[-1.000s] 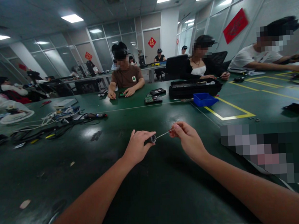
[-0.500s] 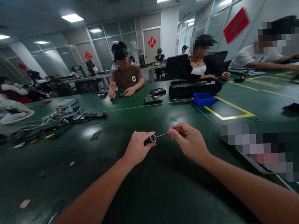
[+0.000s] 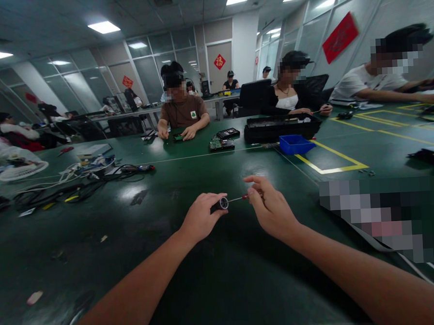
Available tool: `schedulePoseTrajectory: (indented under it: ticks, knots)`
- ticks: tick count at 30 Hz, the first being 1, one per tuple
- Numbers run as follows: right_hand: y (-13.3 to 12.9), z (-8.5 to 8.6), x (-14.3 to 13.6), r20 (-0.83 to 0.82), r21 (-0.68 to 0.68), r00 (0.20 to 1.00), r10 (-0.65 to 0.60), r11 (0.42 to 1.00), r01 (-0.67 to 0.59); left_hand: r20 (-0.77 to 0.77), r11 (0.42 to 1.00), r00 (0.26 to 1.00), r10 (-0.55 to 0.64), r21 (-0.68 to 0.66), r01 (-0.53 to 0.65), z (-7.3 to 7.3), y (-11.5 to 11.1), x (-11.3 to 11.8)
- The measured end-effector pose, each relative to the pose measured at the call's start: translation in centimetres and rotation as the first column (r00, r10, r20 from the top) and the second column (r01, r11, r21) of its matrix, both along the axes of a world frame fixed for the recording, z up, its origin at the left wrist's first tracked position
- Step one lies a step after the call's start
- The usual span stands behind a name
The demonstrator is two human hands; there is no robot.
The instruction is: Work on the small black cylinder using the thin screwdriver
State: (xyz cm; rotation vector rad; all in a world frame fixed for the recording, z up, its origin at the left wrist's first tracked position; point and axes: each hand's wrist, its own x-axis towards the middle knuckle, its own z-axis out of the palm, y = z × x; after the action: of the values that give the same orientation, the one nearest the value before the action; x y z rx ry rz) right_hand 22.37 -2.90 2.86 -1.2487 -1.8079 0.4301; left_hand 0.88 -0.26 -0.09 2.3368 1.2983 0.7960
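Between thumb and fingers, my left hand [image 3: 201, 215] grips a small black cylindrical part [image 3: 223, 203] with a pale ring around its end, which faces right. A screwdriver [image 3: 245, 197] with a red handle and thin metal shaft is in my right hand [image 3: 273, 205]. Its shaft points left, and the tip meets the ringed end of the cylinder; how deep it reaches I cannot tell. My right thumb presses on the handle, while the index finger is lifted and stretched out. Both hands are above the green table [image 3: 223, 288].
Tangled cables [image 3: 94, 176] lie at the left. Across the table are circuit boards [image 3: 221, 144], a long black housing [image 3: 282, 128] and a blue bin [image 3: 296, 144]. A person in a brown shirt [image 3: 183, 111] works opposite; others sit at the right. A blurred-out item [image 3: 376, 222] lies near my right forearm.
My right index finger has lifted away from the screwdriver's handle, and the hand has opened a little around it. The left hand still holds the cylinder in nearly the same place.
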Motion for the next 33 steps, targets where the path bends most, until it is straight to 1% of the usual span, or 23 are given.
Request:
schedulePoseTrajectory:
  ticks: [3,6,8,11,13,14,15,16,17,18,19,20,23,25,27,31,33]
  knots:
    - [-0.3,0.2,0.0,0.034,-0.022,0.999,0.041,0.999,-0.04,-0.009,1.0,1.0,-0.004,-0.002,0.004,-0.1,0.2,-0.1]
    - [-0.5,0.3,-0.2,0.043,-0.038,0.998,0.037,0.999,-0.036,-0.003,1.0,1.0,-0.015,0.014,0.015,-0.2,0.4,-0.2]
    - [-0.5,0.1,-0.3,-0.006,-0.053,1.0,0.015,0.998,-0.015,0.008,1.0,1.0,-0.005,0.019,0.005,-0.2,0.5,-0.2]
    - [0.0,-0.3,-0.4,-0.171,-0.108,0.985,-0.006,0.994,-0.013,0.026,0.999,0.999,0.034,0.007,-0.034,0.0,0.5,-0.4]
    - [0.7,-0.6,-0.3,-0.335,-0.158,0.942,0.004,0.986,-0.06,0.053,0.999,0.997,0.05,0.009,-0.05,0.3,0.5,-0.5]
    - [1.2,-0.8,-0.1,-0.44,-0.194,0.898,0.008,0.976,-0.103,0.06,0.999,0.998,0.035,0.02,-0.037,0.4,0.5,-0.6]
    - [1.7,-1.1,0.0,-0.558,-0.227,0.83,-0.01,0.964,-0.141,0.053,0.999,0.999,0.007,0.037,-0.009,0.6,0.5,-0.8]
    - [2.2,-1.3,0.2,-0.642,-0.273,0.766,-0.026,0.942,-0.197,0.032,0.998,0.999,-0.025,0.058,0.024,0.7,0.6,-0.9]
    - [2.6,-1.6,0.4,-0.686,-0.32,0.725,-0.056,0.919,-0.232,-0.001,0.996,0.999,-0.052,0.077,0.052,0.9,0.7,-1.0]
    - [3.0,-1.9,0.6,-0.702,-0.355,0.706,-0.093,0.905,-0.234,-0.039,0.993,0.997,-0.065,0.092,0.068,1.0,0.9,-1.1]
    - [3.2,-2.1,0.7,-0.7,-0.374,0.703,-0.125,0.903,-0.211,-0.072,0.992,0.995,-0.062,0.102,0.069,1.0,1.0,-1.2]
    - [3.4,-2.3,0.8,-0.69,-0.366,0.709,-0.144,0.915,-0.17,-0.094,0.993,0.994,-0.05,0.105,0.06,1.1,1.1,-1.3]
    - [3.1,-2.4,0.6,-0.636,-0.325,0.761,-0.125,0.938,-0.118,-0.113,0.995,0.993,-0.02,0.096,0.031,1.1,1.3,-1.3]
    - [2.7,-2.2,0.4,-0.594,-0.284,0.799,-0.089,0.953,-0.105,-0.116,0.995,0.993,-0.01,0.099,0.022,1.1,1.3,-1.2]
    - [2.3,-2.1,0.2,-0.571,-0.245,0.819,-0.06,0.964,-0.1,-0.126,0.993,0.992,-0.003,0.116,0.018,1.1,1.3,-1.2]
    - [2.0,-2.1,0.1,-0.558,-0.192,0.829,-0.043,0.978,-0.079,-0.142,0.987,0.99,-0.005,0.16,0.028,1.1,1.1,-1.1]
    - [2.0,-2.1,0.1,-0.553,-0.18,0.833,-0.023,0.979,-0.092,-0.141,0.984,0.99,-0.005,0.175,0.03,1.1,1.0,-1.0]
